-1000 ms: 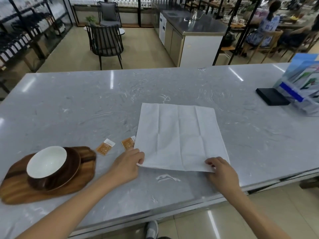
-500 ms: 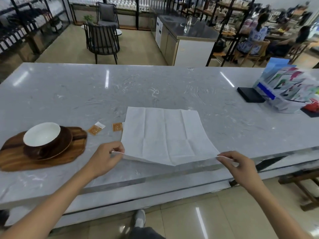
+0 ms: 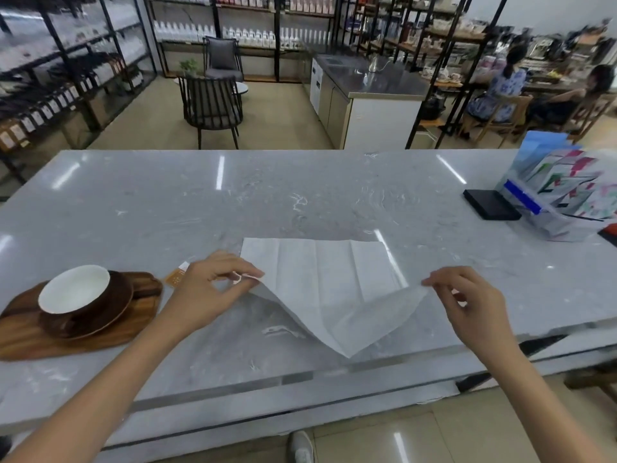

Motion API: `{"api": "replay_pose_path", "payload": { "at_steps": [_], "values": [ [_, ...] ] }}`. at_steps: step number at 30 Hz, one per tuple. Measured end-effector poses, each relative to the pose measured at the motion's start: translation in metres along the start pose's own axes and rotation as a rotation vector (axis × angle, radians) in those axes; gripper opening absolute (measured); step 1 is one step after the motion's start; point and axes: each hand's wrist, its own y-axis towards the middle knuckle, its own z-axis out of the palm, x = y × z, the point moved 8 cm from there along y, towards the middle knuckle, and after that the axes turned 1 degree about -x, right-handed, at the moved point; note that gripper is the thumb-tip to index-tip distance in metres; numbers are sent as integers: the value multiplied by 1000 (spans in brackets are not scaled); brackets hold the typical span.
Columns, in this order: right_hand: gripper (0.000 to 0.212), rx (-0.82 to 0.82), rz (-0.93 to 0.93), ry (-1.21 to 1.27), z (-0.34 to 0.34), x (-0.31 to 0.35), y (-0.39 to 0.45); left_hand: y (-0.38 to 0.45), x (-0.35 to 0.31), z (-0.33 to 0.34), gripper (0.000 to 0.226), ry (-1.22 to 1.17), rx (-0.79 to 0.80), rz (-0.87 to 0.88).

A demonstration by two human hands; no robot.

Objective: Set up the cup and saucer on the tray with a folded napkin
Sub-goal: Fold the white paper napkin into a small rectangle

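A white paper napkin [image 3: 334, 282] lies unfolded on the grey marble counter [image 3: 300, 202], its near edge lifted off the surface and sagging in the middle. My left hand [image 3: 213, 289] pinches the napkin's near left corner. My right hand [image 3: 467, 302] pinches the near right corner. At the far left, a wooden tray [image 3: 30, 339] carries a dark brown saucer [image 3: 113, 312] with a cup [image 3: 75, 292], white inside, standing on it.
An orange sachet [image 3: 174, 279] lies between the tray and my left hand. A black pad [image 3: 490, 204] and a clear holder of leaflets [image 3: 564, 195] stand at the right. The counter's front edge runs just below the napkin. Chairs, shelves and seated people are beyond.
Both hands have raised the napkin's near corners higher and carried them toward the far edge, so the near half now hangs curved above the counter. The view has shifted.
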Motion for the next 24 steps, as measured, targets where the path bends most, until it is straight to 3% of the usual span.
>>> {"api": "replay_pose_path", "payload": {
  "at_steps": [2,5,11,16,20,24],
  "values": [
    [18,-59,-70,55,-2,20,29,27,-20,8,20,-66,-25,10],
    [22,-84,-104,161,4,50,68,65,-50,36,16,-158,20,57],
    [29,119,-193,435,34,101,107,114,-85,88,9,-138,162,208],
    [24,218,-55,634,46,90,113,130,-77,94,10,-295,205,174],
    [15,265,0,658,53,83,109,137,-76,94,11,-306,226,168],
    [31,275,53,710,56,81,109,147,-75,91,11,-298,182,165]
  ]
}}
